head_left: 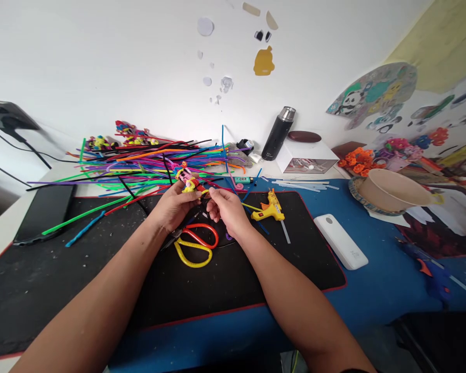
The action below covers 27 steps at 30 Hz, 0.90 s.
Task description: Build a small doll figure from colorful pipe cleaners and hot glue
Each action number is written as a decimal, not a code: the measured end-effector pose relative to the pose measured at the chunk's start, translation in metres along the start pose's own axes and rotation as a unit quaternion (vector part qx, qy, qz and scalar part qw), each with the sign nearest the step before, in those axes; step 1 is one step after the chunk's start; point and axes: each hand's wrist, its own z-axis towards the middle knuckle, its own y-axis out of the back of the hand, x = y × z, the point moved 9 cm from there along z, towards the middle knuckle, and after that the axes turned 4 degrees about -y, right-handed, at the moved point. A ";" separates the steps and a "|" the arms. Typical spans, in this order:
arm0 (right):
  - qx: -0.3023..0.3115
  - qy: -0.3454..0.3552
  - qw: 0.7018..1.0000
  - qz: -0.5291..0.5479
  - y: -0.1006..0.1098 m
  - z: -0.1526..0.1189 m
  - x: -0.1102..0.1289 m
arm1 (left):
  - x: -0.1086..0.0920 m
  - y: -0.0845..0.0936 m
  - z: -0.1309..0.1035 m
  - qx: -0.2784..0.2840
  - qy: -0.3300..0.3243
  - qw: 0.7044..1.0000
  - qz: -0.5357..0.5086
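Observation:
A small figure of coloured pipe cleaners, pink, yellow and red, is held upright in my left hand, whose fingers wrap round its lower part. Beside it my right hand pinches a yellow pipe cleaner at the figure's side. The far end of a yellow strand shows to the right, behind my right hand. Just below both hands, scissors with one red and one yellow handle loop lie on the black mat.
Many loose pipe cleaners are piled behind my hands. A yellow glue gun and white power bank lie right. A black flask and white box stand at the wall. A phone lies left, a bowl far right.

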 end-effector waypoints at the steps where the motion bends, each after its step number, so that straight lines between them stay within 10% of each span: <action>1: -0.001 -0.005 1.000 0.007 0.000 0.000 0.000 | -0.001 -0.001 -0.001 0.001 -0.002 1.000 0.008; 27: 0.014 -0.112 0.981 0.158 0.004 0.002 -0.015 | -0.010 -0.012 -0.004 0.026 -0.045 0.994 0.100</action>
